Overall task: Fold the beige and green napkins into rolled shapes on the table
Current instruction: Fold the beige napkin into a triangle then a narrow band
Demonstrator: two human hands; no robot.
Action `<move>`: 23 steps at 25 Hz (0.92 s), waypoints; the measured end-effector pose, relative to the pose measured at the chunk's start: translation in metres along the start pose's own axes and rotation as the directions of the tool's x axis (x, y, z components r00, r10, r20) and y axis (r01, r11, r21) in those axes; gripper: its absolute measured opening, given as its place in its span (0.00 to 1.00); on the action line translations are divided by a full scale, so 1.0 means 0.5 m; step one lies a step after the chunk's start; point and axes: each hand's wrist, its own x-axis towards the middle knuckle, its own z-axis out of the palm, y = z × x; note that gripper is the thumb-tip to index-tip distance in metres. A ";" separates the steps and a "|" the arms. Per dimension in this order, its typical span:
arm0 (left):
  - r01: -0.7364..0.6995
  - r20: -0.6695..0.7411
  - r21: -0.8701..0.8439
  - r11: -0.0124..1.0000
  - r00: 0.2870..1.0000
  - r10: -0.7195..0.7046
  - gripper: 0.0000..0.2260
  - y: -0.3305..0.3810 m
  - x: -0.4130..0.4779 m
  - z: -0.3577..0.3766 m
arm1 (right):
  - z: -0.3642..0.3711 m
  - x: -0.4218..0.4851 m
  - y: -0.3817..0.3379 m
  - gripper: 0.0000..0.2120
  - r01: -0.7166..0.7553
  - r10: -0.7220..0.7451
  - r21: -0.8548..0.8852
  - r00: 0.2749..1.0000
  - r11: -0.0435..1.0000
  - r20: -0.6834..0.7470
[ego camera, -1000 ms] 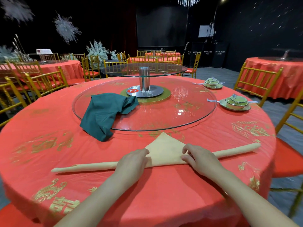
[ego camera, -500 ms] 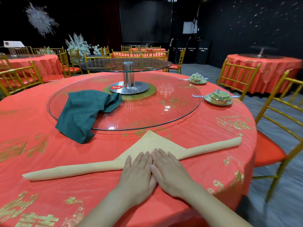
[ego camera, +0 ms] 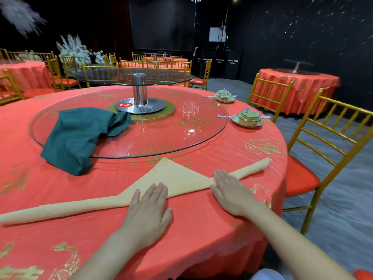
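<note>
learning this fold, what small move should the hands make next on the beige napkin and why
Probably roll forward: the left hand and right hand lie flat on the rolled edge of the beige napkin, whose triangular tip beyond them lies unrolled.

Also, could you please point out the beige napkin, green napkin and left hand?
beige napkin (ego camera: 174,177): head view, flat triangular flap.
green napkin (ego camera: 74,136): head view, crumpled middle.
left hand (ego camera: 149,215): head view, back of hand.

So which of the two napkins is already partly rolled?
The beige napkin, pressed by the left hand and right hand: its ends are rolled, only a triangle flat. The green napkin lies crumpled, partly on the glass turntable.
</note>
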 end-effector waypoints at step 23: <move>-0.026 0.055 -0.009 1.000 0.998 0.026 0.39 -0.006 0.002 0.002 | 0.011 -0.006 -0.226 0.46 0.348 -0.343 0.121 0.937 0.930 -0.060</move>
